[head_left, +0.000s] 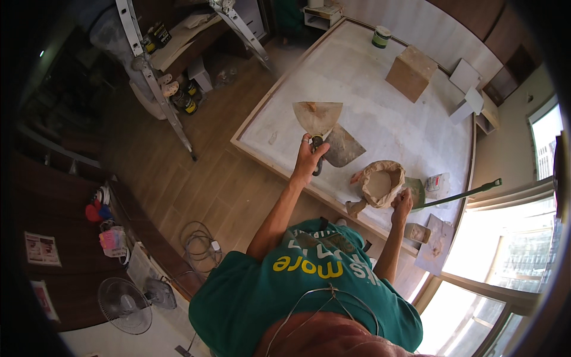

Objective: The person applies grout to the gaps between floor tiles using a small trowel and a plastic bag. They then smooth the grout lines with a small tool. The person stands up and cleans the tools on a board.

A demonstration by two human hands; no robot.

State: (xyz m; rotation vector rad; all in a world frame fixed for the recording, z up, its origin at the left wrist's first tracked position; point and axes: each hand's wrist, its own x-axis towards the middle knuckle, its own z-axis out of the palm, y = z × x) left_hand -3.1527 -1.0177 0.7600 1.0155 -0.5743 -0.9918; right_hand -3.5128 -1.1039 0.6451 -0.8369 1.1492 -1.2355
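My left hand (308, 157) is closed round the handles of two wide putty knives. One putty knife (317, 117) has its stained blade pointing away from me. The other putty knife (346, 147) angles to the right, its blade darker grey. Both are over the pale, dusty platform (285, 101). At the platform's near side stands an open bag (367, 184) with a rolled-down rim and greyish-beige powder or paste (380, 183) inside. My right hand (402, 203) has its fingers curled at the bag's right edge, gripping it.
Right of the bag are a green long-handled tool (464, 194), a white packet (438, 185) and a small container (417, 232). Farther back stand a cardboard box (411, 74) and a tub (381, 37). A ladder (160, 95) stands at left; a fan (125, 305) and coiled cable (199, 244) are nearer.
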